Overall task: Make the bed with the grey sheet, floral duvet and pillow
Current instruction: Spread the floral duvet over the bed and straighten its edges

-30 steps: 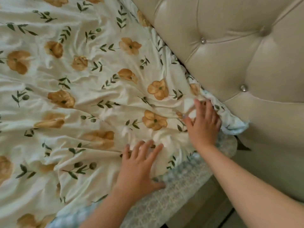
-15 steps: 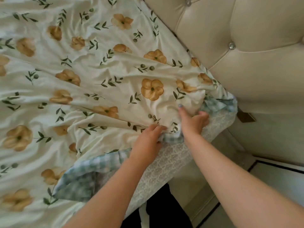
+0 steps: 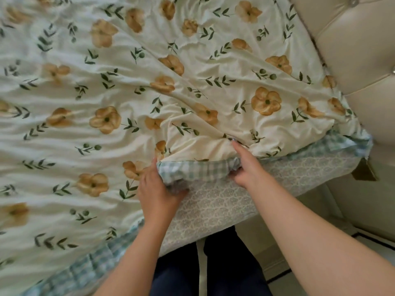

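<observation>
The cream floral duvet point(image 3: 149, 92) with orange flowers and green sprigs covers the bed, wrinkled. Its blue-green checked underside point(image 3: 198, 170) is turned up along the near edge. My left hand point(image 3: 157, 189) grips that folded edge at its left end, thumb tucked beneath. My right hand point(image 3: 248, 165) pinches the same edge at its right end, index finger pressed into the fabric. Below the duvet edge the pale patterned side of the mattress point(image 3: 224, 204) shows. No grey sheet or pillow is in view.
A beige tufted headboard point(image 3: 359, 50) rises at the upper right, close to the duvet's corner. My dark trousers point(image 3: 224, 263) stand against the bed's side. A beige bed frame and pale floor point(image 3: 352, 231) lie at the lower right.
Both hands went from pressing flat on the duvet to gripping its edge, and now hold the checked underside folded up further apart. The view has shifted toward the bed's side.
</observation>
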`<state>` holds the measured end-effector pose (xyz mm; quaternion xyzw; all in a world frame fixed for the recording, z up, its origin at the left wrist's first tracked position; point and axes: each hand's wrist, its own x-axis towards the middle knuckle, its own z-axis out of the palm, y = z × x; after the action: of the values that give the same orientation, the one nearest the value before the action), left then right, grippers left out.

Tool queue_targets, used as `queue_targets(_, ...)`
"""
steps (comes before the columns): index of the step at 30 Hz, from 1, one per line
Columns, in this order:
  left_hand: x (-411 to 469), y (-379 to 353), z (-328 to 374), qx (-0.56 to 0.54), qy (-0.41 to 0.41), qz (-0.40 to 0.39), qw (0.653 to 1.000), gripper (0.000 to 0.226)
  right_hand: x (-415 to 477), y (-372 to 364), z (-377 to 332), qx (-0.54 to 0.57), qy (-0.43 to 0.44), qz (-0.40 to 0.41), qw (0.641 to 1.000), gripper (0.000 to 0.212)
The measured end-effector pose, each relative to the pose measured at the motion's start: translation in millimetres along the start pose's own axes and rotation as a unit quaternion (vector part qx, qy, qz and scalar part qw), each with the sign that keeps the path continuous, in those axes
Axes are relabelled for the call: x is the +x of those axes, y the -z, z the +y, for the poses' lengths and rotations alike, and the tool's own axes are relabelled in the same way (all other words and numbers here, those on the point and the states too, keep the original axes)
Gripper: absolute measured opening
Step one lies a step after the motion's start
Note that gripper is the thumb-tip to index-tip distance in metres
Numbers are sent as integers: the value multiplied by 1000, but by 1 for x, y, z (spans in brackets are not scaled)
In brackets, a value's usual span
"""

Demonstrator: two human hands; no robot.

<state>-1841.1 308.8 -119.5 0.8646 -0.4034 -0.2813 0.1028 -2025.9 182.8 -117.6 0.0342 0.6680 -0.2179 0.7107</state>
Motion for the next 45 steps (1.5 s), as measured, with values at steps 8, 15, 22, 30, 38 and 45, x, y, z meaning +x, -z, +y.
queue_targets(8, 36, 5, 4, 145, -110, -16, 983, 51, 4, 26, -6, -179, 161, 115, 964, 51)
queue_targets(15, 10, 57, -28, 392, -192, -143, 888, 20, -27, 59, 14, -218, 193, 73, 954, 40)
queue_targets(22, -33, 44, -46, 394, -159, -281, 860, 36, -31, 93, 48, -169, 149, 126, 966, 41)
queue_targets(30, -44, -12, 35, 243, -338, -136, 899, 62, -21, 115, -48, 84, 136, 108, 981, 64)
queue_targets(38, -56, -92, 174, 334, -416, -137, 835, 103, 10, 157, -133, 93, 135, 174, 971, 98)
queue_targets(45, -16, -100, 208, 301, -306, -169, 887, 49, 33, 177, -160, 48, 125, 140, 981, 53)
